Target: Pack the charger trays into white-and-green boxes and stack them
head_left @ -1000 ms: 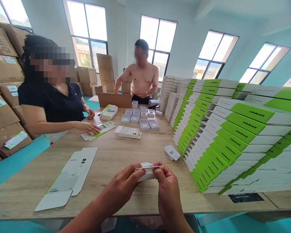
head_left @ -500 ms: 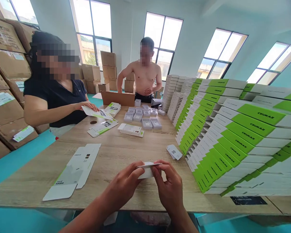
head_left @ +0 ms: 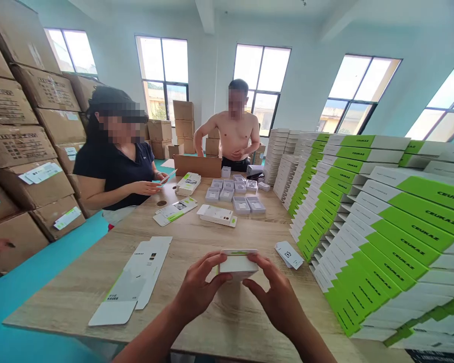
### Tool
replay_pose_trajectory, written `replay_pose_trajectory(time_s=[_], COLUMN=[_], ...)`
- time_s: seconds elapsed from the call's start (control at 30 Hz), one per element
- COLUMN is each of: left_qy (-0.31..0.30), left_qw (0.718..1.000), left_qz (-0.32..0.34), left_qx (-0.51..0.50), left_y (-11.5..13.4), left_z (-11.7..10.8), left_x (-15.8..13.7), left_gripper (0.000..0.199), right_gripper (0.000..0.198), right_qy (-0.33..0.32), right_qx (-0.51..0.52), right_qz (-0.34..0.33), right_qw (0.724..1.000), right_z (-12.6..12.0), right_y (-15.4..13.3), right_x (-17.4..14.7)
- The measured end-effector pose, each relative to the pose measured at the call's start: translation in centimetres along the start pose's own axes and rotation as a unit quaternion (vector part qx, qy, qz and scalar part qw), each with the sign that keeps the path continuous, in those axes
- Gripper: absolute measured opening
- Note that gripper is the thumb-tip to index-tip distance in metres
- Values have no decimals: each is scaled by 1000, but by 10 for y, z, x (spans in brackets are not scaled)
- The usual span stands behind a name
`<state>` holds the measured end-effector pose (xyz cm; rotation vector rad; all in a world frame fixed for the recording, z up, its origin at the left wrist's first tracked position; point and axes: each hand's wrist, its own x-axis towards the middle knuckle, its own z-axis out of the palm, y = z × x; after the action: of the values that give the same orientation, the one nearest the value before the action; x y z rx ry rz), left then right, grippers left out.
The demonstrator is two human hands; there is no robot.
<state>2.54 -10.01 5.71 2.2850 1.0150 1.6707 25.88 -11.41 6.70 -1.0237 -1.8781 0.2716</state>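
Note:
Over the near middle of the table I hold a small white carton (head_left: 239, 264), its hang tab with a green-edged slot at the top. My left hand (head_left: 199, 285) grips the carton's left side, thumb below and fingers above. At the right end, my right hand (head_left: 278, 290) has its fingers on the upper corner and its thumb under the lower edge. To the left lies a flat unfolded carton (head_left: 136, 277) printed in white, grey and green. A few white printed cards (head_left: 288, 254) lie just beyond my right hand.
Tall stacks of green and white boxes (head_left: 389, 252) line the right side. Clear plastic trays (head_left: 241, 204), flat cartons (head_left: 216, 215) and a brown cardboard box (head_left: 197, 165) sit farther back. Two people stand across the table (head_left: 196, 252), one holding a card. Large cartons (head_left: 22, 143) are stacked left.
The carton in my hands has tipped so its tab and white end face me. My right thumb has moved lower. The person at left has drawn a flat printed piece closer to their body.

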Motion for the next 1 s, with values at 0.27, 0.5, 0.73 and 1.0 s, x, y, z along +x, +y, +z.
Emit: replay_pose_trajectory(time_s=[0.27, 0.5, 0.73, 1.0], left_qy=[-6, -114, -164, -13], left_qw=[992, 993, 985, 946], left_qz=[-91, 23, -5, -321], left_qx=[-85, -33, -53, -48], left_y=[0, -24, -72, -82], left_z=[-4, -14, 11, 16], left_x=[21, 21, 15, 19], left_gripper=[27, 57, 33, 45], right_gripper=[33, 49, 30, 36], right_qy=[7, -87, -75, -157], right_qx=[28, 269, -79, -182], right_qz=[-25, 207, 205, 262], right_qw=[999, 937, 973, 935], right_z=[-9, 1, -32, -85], right_y=[-6, 2, 87, 141], right_x=[25, 26, 17, 9])
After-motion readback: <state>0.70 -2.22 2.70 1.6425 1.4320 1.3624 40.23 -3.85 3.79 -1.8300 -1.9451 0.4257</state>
